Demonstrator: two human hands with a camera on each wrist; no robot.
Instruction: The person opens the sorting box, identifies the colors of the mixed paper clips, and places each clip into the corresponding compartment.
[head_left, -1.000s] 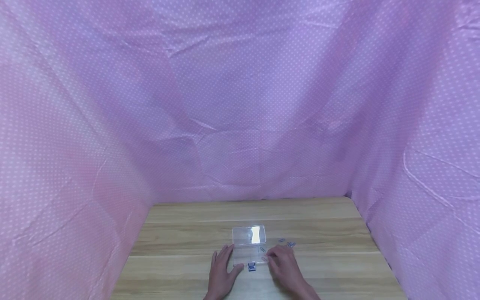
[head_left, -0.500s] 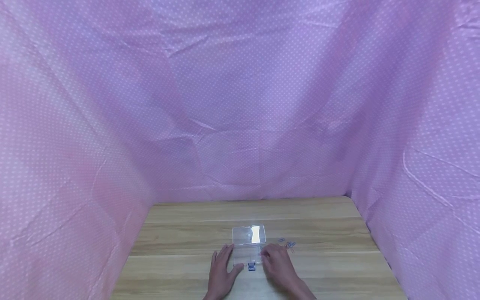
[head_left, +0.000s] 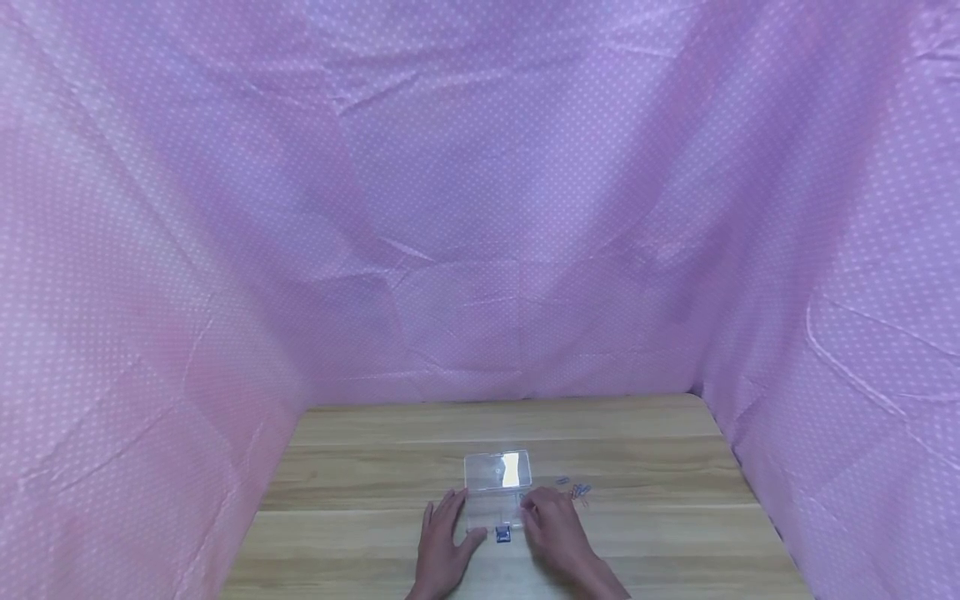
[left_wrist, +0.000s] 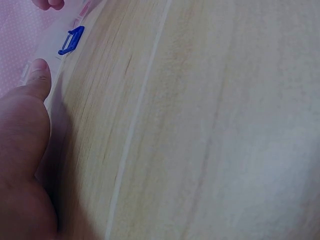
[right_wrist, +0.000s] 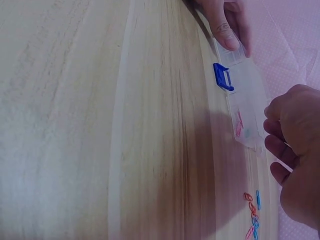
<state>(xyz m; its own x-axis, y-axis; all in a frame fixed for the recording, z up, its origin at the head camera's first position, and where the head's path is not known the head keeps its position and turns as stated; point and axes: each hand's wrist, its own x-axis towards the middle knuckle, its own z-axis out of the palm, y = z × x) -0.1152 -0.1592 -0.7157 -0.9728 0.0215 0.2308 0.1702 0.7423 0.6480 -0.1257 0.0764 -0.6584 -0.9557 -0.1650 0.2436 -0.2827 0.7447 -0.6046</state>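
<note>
A clear plastic box (head_left: 483, 506) lies with its lid (head_left: 483, 472) folded back on the table; a blue latch (head_left: 503, 534) sticks out at its front. My left hand (head_left: 441, 550) rests at the box's left end, fingers fairly straight, its thumb (left_wrist: 39, 80) touching the front corner. Over the right end, my right hand (head_left: 553, 529) has curled fingers, with the fingertips at the right compartment. Whether they pinch anything is hidden. A pink paper clip (right_wrist: 239, 124) shows through the box's right end in the right wrist view.
Several red, pink and blue paper clips (head_left: 580, 490) lie loose on the wooden table (head_left: 360, 467), just right of the box. Another blue clip (head_left: 563, 480) lies slightly apart. Pink dotted cloth (head_left: 480, 333) hangs around the back and sides.
My right hand has moved left from the box's right edge to over its right compartment, uncovering more of the loose clips. For the last half second it has barely moved. The left hand has stayed put.
</note>
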